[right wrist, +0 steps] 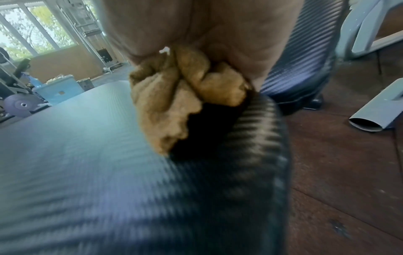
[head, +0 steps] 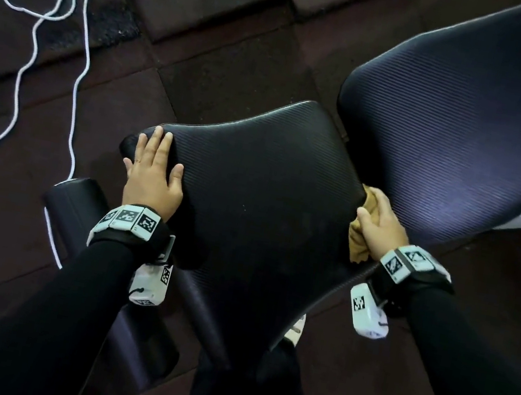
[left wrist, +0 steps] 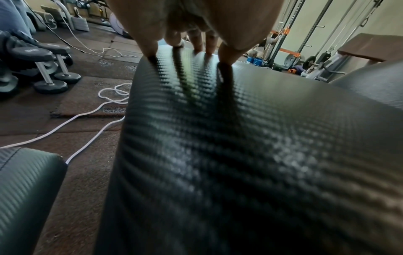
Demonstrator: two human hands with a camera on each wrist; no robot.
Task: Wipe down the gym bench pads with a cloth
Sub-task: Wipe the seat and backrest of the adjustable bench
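Under the right hand point(head: 383, 224), the bunched tan cloth point(head: 362, 236) is gripped against the seat pad's point(head: 259, 197) near edge; wiping that edge appears underway. The left hand point(head: 153, 175) rests flat, bracing the pad's opposite edge. Next likely calls for sweeping toward the backrest pad point(head: 472, 130) beyond. A white cable point(head: 81, 68) trails on the floor left of the left hand.

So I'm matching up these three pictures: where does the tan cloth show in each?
Head: cloth under the right hand, at the seat pad's right edge.
Left wrist: not in view.
Right wrist: centre, bunched on that edge.
Shared landmark: the seat pad.
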